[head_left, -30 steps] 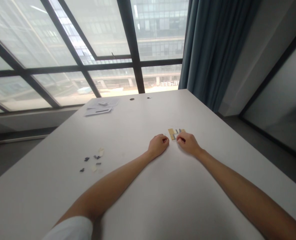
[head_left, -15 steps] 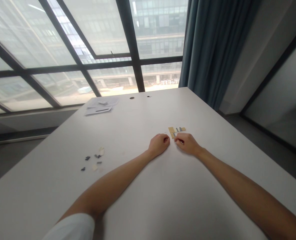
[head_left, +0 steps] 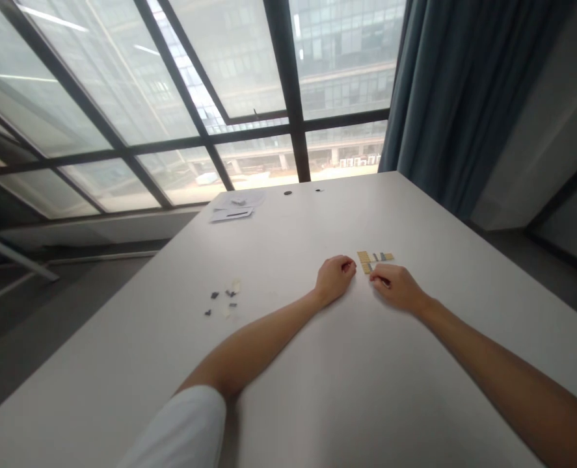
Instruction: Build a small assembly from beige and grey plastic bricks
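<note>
A small flat tan plate with a few grey-blue pieces on it (head_left: 373, 259) lies on the white table (head_left: 347, 390). My left hand (head_left: 334, 278) rests on the table just left of the plate, fingers curled into a loose fist. My right hand (head_left: 396, 286) sits at the plate's near edge, fingers curled and pinched together against it. What the fingertips hold is too small to make out.
A scatter of several small dark and pale pieces (head_left: 224, 301) lies on the table to the left. Papers (head_left: 236, 209) lie near the far edge by two round holes (head_left: 288, 192). A window fills the back; a blue-grey curtain (head_left: 464, 97) hangs at the right.
The view has swung left, so everything sits further right in the picture. My hands stay by the plate; the right hand has drawn slightly back from it.
</note>
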Demonstrator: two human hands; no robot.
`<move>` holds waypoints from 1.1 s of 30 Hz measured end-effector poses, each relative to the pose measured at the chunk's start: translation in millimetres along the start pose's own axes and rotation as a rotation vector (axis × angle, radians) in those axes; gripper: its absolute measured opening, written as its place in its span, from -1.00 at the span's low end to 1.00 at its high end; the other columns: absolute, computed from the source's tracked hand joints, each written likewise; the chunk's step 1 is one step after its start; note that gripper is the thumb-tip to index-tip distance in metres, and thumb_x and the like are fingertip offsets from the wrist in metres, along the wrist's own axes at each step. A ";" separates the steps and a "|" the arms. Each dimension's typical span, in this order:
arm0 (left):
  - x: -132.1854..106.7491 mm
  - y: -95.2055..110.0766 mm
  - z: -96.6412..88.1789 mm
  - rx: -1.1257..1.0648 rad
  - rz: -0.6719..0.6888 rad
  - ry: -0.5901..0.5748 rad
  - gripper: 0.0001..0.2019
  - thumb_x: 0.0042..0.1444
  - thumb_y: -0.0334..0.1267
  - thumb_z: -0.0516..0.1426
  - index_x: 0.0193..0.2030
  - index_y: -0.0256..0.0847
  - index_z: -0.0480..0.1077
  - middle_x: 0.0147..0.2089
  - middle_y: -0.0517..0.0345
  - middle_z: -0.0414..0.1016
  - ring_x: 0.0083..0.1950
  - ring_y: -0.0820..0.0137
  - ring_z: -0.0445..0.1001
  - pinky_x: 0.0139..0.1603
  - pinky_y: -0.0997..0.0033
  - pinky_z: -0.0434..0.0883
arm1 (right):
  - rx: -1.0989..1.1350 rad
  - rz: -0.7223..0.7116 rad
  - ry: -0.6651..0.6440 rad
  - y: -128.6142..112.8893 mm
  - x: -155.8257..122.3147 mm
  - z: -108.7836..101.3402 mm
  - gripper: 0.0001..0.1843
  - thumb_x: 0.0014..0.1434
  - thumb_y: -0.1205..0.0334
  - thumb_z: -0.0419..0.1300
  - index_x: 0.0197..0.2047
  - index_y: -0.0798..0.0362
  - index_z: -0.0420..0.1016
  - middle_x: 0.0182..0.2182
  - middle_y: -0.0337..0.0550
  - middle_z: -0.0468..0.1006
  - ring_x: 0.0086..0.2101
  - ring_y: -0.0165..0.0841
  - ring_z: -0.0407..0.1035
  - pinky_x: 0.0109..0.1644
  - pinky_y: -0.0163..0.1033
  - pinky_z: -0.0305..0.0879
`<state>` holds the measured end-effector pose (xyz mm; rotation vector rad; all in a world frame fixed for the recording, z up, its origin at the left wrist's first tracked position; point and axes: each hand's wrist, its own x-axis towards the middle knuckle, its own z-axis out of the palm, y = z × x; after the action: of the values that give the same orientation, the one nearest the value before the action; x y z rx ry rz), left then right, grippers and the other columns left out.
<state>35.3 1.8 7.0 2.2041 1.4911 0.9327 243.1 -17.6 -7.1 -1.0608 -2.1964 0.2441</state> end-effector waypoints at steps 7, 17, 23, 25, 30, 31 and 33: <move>8.7 10.6 -22.5 -0.020 -0.004 0.051 -0.72 0.21 -0.19 0.06 -0.26 -0.22 0.59 -0.35 0.14 0.57 -0.34 0.43 0.41 -0.29 0.46 0.30 | -0.021 -0.094 -0.001 2.4 -1.5 3.3 -0.77 0.21 0.28 0.05 -0.37 -0.01 0.53 -0.44 -0.15 0.53 -0.40 -0.31 0.40 -0.21 -0.23 0.27; -37.4 -20.2 -83.6 0.198 -0.014 -0.018 -0.76 0.20 -0.25 0.06 -0.25 -0.17 0.57 -0.28 0.13 0.57 -0.26 0.39 0.44 -0.17 0.44 0.35 | -0.003 -0.098 0.025 13.7 -6.5 12.0 -0.79 0.17 0.25 0.08 -0.37 -0.06 0.56 -0.36 -0.07 0.61 -0.37 -0.27 0.49 -0.21 -0.19 0.37; -96.9 -87.1 -153.2 0.344 -0.136 -0.022 -0.75 0.25 -0.21 0.06 -0.18 -0.14 0.59 -0.27 0.12 0.55 -0.24 0.38 0.45 -0.13 0.41 0.36 | -0.056 -0.198 0.066 18.1 -7.2 14.2 -0.81 0.19 0.27 0.11 -0.33 -0.01 0.56 -0.32 -0.12 0.64 -0.30 -0.27 0.54 -0.18 -0.24 0.41; -120.3 -107.0 -176.7 0.387 -0.189 0.028 -0.78 0.23 -0.19 0.11 -0.16 -0.13 0.58 -0.25 0.13 0.55 -0.23 0.37 0.45 -0.11 0.39 0.37 | -0.075 -0.230 0.079 19.5 -7.7 14.9 -0.80 0.21 0.27 0.09 -0.32 0.01 0.56 -0.30 -0.13 0.65 -0.29 -0.27 0.55 -0.18 -0.25 0.43; -173.4 -134.4 -216.1 0.485 -0.293 0.084 -0.73 0.14 -0.04 0.23 -0.10 -0.10 0.58 -0.21 0.11 0.54 -0.11 0.28 0.46 -0.06 0.33 0.37 | -0.080 -0.253 0.109 19.8 -8.4 16.4 -0.79 0.22 0.23 0.08 -0.31 -0.02 0.55 -0.30 -0.08 0.66 -0.30 -0.19 0.57 -0.21 -0.16 0.48; -180.7 -136.1 -219.7 0.502 -0.312 0.077 -0.70 0.12 -0.01 0.24 -0.09 -0.10 0.58 -0.21 0.11 0.54 -0.10 0.26 0.46 -0.06 0.32 0.37 | -0.077 -0.249 0.108 19.4 -8.5 16.6 -0.78 0.22 0.23 0.08 -0.32 -0.03 0.55 -0.30 -0.06 0.66 -0.30 -0.17 0.57 -0.22 -0.14 0.49; -190.7 -137.2 -223.6 0.521 -0.346 0.059 -0.66 0.09 0.03 0.25 -0.08 -0.10 0.59 -0.22 0.11 0.53 -0.09 0.24 0.46 -0.06 0.31 0.37 | -0.069 -0.237 0.101 18.5 -8.7 16.9 -0.79 0.22 0.24 0.08 -0.32 -0.05 0.56 -0.29 -0.02 0.66 -0.28 -0.13 0.58 -0.23 -0.12 0.50</move>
<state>-257.0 -137.3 26.6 2.1320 2.2566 0.5421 247.5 -10.0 -32.2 -0.8193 -2.2268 0.0087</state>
